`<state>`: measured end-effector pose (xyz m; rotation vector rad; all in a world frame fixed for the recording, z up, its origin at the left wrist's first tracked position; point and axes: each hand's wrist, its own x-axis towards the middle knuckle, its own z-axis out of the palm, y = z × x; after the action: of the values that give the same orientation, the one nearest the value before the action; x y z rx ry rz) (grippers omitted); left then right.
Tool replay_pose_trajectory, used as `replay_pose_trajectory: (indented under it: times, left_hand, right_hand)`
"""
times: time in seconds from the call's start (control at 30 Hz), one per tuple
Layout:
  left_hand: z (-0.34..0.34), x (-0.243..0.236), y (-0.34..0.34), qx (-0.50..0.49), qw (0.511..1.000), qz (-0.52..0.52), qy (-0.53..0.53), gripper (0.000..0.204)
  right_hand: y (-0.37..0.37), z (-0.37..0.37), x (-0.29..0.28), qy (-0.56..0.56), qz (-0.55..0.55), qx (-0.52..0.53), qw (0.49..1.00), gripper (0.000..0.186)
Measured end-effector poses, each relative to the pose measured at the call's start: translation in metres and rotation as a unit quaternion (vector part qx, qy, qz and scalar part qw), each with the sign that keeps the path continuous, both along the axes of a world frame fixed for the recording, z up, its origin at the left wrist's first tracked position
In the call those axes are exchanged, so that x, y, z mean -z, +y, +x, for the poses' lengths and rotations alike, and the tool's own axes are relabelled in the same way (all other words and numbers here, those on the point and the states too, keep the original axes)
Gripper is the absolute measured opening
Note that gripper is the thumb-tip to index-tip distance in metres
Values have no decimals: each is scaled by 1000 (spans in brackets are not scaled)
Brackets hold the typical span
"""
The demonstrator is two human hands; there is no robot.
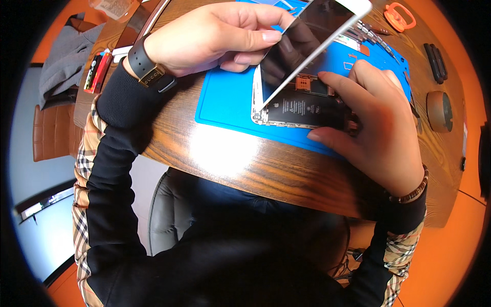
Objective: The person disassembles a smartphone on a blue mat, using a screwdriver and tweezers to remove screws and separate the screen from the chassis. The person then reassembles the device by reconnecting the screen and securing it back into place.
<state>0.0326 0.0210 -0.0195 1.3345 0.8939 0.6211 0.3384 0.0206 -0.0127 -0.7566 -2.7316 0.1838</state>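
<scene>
My left hand [220, 43] pinches the left edge of a white-framed phone screen [304, 43] between thumb and fingers. The screen stands tilted up, its lower corner at the left end of an opened phone body [294, 108]. Inside that body a black battery and circuit parts show. My right hand [381, 112] spans the body's right end, thumb at the near edge and fingertips at the far side; it covers that end. Under the phone lies a blue work mat [220, 102].
Several small metal tools [376, 37] lie at the mat's far right. Beyond are an orange suction-cup handle [400, 18], a black object [434, 63] and a round brown container [440, 111]. Red and black sticks [101, 72] lie left on the wooden table [225, 153].
</scene>
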Motion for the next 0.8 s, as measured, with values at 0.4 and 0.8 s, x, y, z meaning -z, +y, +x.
replay_pose_trajectory:
  times: [0.4,0.8]
  left_hand:
    - [-18,1,3,143,985,94,-4,83]
    - [-20,9,-23,40,983,164,78,78]
  right_hand:
    - [2,4,-6,37,-31,10,999,55]
    - [8,26,-8,38,-105,47,993,57]
